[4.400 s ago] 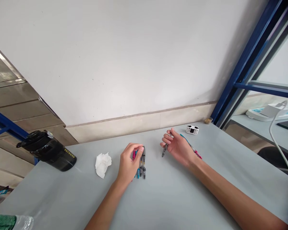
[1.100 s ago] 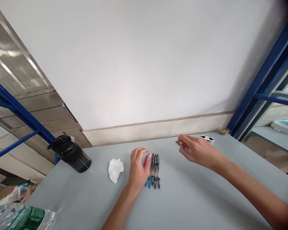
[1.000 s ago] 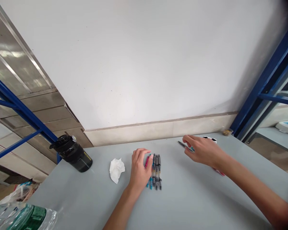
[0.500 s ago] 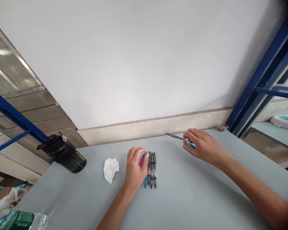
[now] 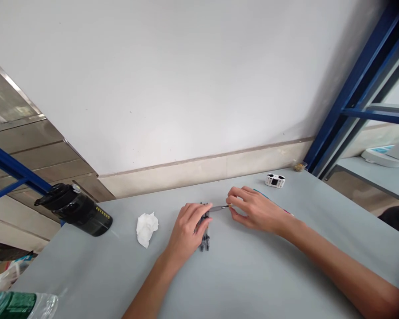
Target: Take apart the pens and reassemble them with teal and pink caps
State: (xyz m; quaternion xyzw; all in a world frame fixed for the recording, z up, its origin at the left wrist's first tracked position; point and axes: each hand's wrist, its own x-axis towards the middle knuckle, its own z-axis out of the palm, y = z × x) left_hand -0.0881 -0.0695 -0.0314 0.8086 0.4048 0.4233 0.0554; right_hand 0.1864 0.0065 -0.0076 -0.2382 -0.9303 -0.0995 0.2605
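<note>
My left hand (image 5: pixel 188 228) curls over a row of dark pens (image 5: pixel 205 243) on the table, covering most of them. Its index finger meets one end of a grey pen (image 5: pixel 217 208), which lies crosswise above the row. My right hand (image 5: pixel 252 208) pinches the other end of this pen, where a little yellow shows at the fingertips. Behind the right hand, a teal pen (image 5: pixel 261 193) sticks out, partly hidden. A red tip (image 5: pixel 288 213) shows beside the right wrist.
A white device with a dark screen (image 5: pixel 275 180) lies behind my right hand. To the left are crumpled tissue (image 5: pixel 146 229) and a black bottle (image 5: pixel 83 212). A small clear container (image 5: pixel 299 166) stands at the back right corner, near the blue frame (image 5: pixel 349 93).
My right hand has moved left and nearer with the grey pen, bringing it to my left hand. The white device has come into sight. The view has shifted slightly.
</note>
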